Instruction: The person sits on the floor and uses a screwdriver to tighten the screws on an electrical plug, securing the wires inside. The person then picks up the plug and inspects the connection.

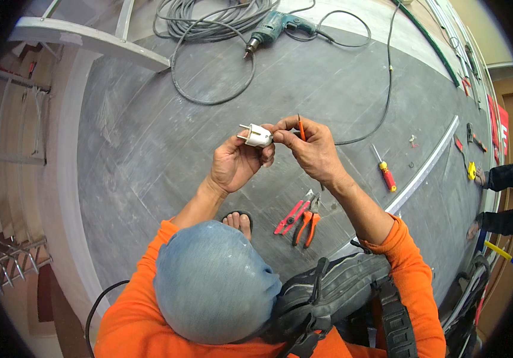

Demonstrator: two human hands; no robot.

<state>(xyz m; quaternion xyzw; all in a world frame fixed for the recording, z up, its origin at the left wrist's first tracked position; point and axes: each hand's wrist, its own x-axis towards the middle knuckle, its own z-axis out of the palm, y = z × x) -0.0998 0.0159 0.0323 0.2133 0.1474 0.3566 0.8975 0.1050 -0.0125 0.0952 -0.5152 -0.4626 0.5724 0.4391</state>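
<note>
My left hand is closed around a white two-pin plug, its pins pointing left. Close against the plug's other end, the fingers of my right hand are pinched together. A slim orange tool with a dark tip sticks up from that hand; its lower part is hidden, so its kind is unclear. From beside my right hand a grey cable curves away across the floor. Whether the cable's end enters the plug is hidden by my fingers. Below the hands lie red-handled cutters and orange-handled pliers.
A red-and-yellow screwdriver lies to the right, near a long metal strip. Farther off are a teal drill and coiled cable. A ladder stands at upper left. Another person's legs show at right.
</note>
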